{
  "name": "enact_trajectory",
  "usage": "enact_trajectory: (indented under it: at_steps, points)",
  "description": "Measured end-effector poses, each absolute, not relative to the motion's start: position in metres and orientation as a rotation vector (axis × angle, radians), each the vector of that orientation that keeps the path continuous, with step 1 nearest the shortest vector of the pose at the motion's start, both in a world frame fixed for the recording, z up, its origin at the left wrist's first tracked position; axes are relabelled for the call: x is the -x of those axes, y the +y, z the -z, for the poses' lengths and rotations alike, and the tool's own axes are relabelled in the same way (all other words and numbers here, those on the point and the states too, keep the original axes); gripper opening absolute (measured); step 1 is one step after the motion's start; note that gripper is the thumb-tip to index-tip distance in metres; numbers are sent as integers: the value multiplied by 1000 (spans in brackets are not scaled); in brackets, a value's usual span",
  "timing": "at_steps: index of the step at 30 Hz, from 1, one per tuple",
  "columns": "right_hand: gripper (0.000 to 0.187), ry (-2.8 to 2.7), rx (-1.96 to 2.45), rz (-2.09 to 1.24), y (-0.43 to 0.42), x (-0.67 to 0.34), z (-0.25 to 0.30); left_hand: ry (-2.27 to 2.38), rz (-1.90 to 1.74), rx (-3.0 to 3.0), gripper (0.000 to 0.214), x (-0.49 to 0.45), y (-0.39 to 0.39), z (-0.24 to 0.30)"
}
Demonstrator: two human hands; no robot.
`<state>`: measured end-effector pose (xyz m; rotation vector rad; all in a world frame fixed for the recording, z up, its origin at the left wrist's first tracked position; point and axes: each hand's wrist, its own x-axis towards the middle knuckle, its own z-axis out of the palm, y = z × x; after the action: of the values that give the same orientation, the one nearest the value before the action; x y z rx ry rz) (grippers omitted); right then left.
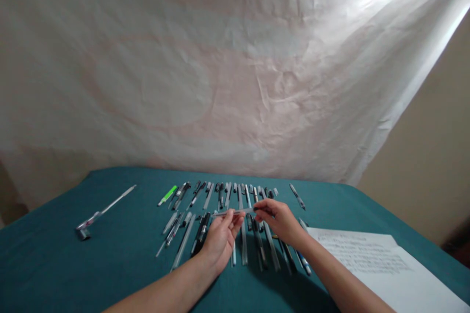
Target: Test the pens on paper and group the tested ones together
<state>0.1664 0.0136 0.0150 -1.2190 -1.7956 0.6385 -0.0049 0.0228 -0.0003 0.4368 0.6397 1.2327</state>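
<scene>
Above the rows of pens, my left hand (pixel 222 238) pinches a slim clear pen (pixel 235 212) by its barrel, thumb on top. The pen lies nearly level, pointing left to right. At its dark right end, the fingers of my right hand (pixel 276 217) are closed; whether that end is a cap or a tip is too small to tell. Under and around both hands lie several clear and black pens (pixel 183 242) in a near row. My left hand hides part of that row. Behind it runs a far row of pens (pixel 240 196).
A green highlighter (pixel 168 195) ends the far row at left. Far left lies a long thin white stick-like item (pixel 110 206) with a dark end. One pen (pixel 297 197) sits apart at right. Handwritten paper sheets (pixel 363 259) cover the right front of the green-clothed table (pixel 47 254).
</scene>
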Motion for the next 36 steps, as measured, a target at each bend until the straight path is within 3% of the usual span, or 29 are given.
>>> enact_trajectory:
  at_steps: [8,19,36]
  points:
    - [16,-2033,1164,-187,9,-167,-21,638,-1238,-419,15,5,23,1]
    - [22,-2088,1108,5,7,-165,-14,657,-1268,-423,14,5,24,1]
    - [22,-2076,1099,-63,6,-162,-16,717,-1266,-481,14,7,23,0]
